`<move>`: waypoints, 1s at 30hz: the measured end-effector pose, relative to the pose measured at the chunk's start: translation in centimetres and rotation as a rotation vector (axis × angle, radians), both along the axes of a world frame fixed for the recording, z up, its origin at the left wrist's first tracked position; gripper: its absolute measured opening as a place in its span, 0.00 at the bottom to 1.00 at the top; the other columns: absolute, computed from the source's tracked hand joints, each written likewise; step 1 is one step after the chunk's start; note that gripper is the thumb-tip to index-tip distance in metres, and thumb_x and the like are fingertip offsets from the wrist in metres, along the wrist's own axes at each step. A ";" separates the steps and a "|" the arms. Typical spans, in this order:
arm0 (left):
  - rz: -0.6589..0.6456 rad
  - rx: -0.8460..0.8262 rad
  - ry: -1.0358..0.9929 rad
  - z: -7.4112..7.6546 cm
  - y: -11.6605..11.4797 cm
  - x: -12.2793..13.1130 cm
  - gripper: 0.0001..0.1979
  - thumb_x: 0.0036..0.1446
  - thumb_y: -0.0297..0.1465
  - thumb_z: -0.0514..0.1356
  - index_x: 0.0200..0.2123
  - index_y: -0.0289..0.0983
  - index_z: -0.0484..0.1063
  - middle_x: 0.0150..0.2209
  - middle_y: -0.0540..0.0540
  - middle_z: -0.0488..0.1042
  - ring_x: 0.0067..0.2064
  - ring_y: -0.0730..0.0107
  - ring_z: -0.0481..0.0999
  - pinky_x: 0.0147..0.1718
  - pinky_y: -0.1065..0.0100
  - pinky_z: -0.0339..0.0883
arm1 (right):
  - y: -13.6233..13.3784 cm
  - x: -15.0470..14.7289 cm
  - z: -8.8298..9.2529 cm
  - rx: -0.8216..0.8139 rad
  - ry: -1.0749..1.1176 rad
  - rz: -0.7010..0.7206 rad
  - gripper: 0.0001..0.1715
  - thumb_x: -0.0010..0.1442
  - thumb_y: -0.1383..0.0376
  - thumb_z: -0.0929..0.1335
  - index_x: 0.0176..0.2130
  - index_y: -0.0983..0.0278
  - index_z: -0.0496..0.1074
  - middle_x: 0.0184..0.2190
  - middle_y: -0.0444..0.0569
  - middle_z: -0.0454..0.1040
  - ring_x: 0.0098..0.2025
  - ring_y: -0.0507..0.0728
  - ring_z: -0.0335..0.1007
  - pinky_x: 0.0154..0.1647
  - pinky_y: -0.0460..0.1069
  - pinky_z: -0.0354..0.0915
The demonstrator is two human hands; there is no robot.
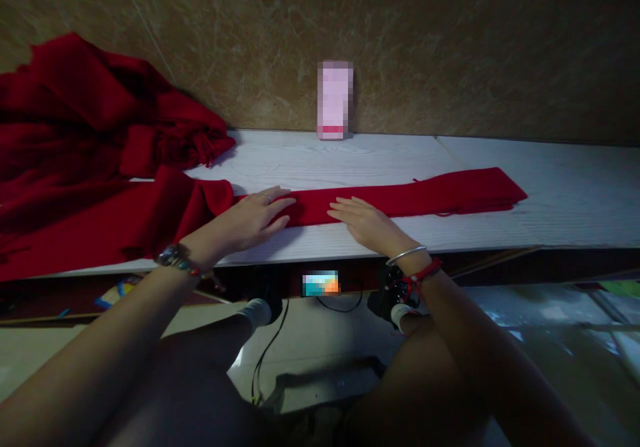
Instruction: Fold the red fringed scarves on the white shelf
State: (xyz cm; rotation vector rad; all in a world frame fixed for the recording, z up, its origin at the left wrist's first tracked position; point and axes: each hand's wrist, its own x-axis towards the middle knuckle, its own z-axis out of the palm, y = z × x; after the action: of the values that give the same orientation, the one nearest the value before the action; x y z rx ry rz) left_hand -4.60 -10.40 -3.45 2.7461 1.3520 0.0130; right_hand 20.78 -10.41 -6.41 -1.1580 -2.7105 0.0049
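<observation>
Folded red cloth: a long flat strip lying lengthwise on the white tabletop.
Left hand: palm down on the strip over the white tabletop, fingers extended, gripping nothing.
Right hand: on the strip above the white tabletop's near edge, fingers straight and together, likewise unclenched.
Loose red fabric: bunched across the white tabletop's left end, fringe showing.
Pale pink object: upright at the white tabletop's far edge, details blurred.
</observation>
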 end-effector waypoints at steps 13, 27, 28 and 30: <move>0.283 -0.202 0.085 -0.8 -0.5 3.2 0.27 0.65 0.37 0.34 0.66 0.41 0.42 0.68 0.46 0.41 0.67 0.50 0.37 0.59 0.40 0.40 | -1.1 -3.4 0.3 -0.052 -0.024 -0.288 0.30 0.66 0.60 0.52 0.64 0.67 0.53 0.66 0.54 0.50 0.67 0.63 0.41 0.63 0.69 0.42; 0.293 -0.124 0.150 -1.4 -0.5 2.7 0.27 0.65 0.38 0.38 0.66 0.42 0.41 0.69 0.46 0.37 0.67 0.46 0.37 0.58 0.38 0.42 | -0.3 4.3 1.1 -0.236 -0.125 -0.637 0.31 0.65 0.60 0.51 0.66 0.59 0.48 0.68 0.49 0.44 0.67 0.67 0.38 0.61 0.71 0.44; 0.293 -0.124 0.150 -1.5 -0.4 2.7 0.27 0.65 0.39 0.37 0.66 0.42 0.41 0.69 0.46 0.37 0.67 0.46 0.37 0.58 0.38 0.42 | -0.3 5.5 1.0 -0.234 -0.128 -0.678 0.31 0.65 0.60 0.51 0.66 0.60 0.48 0.68 0.50 0.45 0.67 0.67 0.38 0.62 0.70 0.44; 0.295 -0.132 0.158 -1.4 -0.4 2.7 0.27 0.65 0.39 0.37 0.66 0.42 0.40 0.69 0.46 0.36 0.67 0.47 0.37 0.59 0.39 0.41 | -0.4 7.7 0.8 -0.217 -0.131 -0.752 0.32 0.65 0.61 0.51 0.66 0.64 0.49 0.67 0.55 0.46 0.67 0.67 0.40 0.63 0.68 0.43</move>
State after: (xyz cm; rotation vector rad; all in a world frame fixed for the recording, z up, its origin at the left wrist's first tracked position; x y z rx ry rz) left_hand -1.93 -10.83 -4.89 2.4620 1.7198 -0.2700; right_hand 28.48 -10.77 -5.57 -2.2325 -2.2352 0.1199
